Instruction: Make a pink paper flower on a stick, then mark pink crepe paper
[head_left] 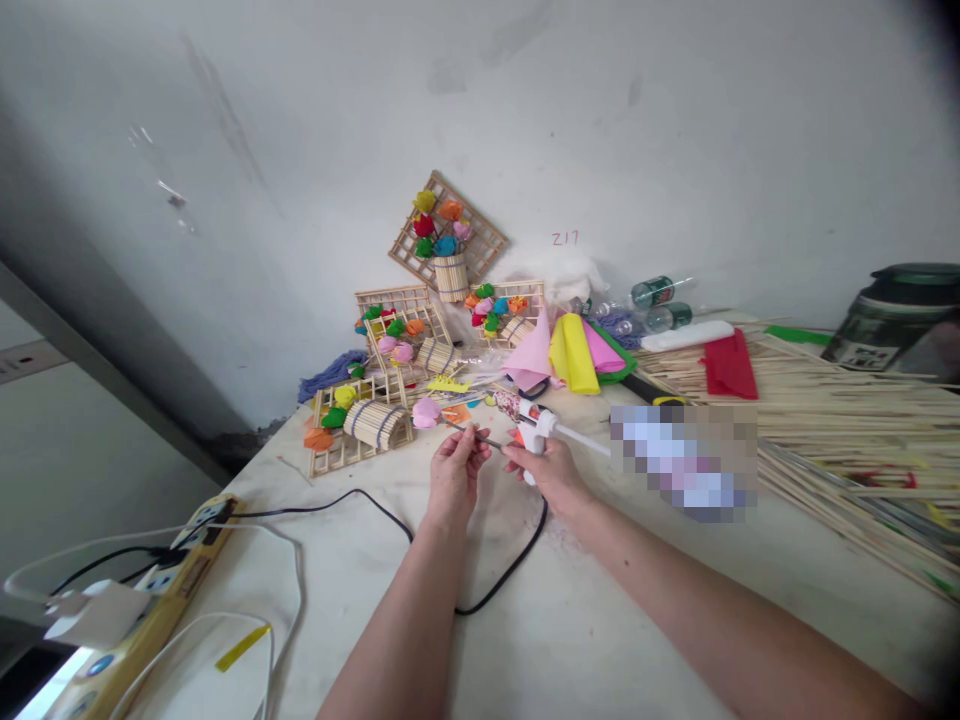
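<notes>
The pale table [517, 650] bears a power strip [193, 575] along its left edge, a yellow scrap [242, 648] near it. A black cord [517, 567] curves across the middle; a lattice [323, 463] lies toward the back left corner, sticks [825, 430] toward the right edge.

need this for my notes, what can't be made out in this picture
Head view, all of these:
- White plastic glue gun: part of its handle, hidden by the right hand.
- Thin dark stem of the round pink paper flower: a stretch covered by the left hand.
- Whatever lies under the pixelated patch.
- Long yellow power strip: near end, cut off by the frame edge.
- Clear green-labelled plastic bottle: print too small.
</notes>
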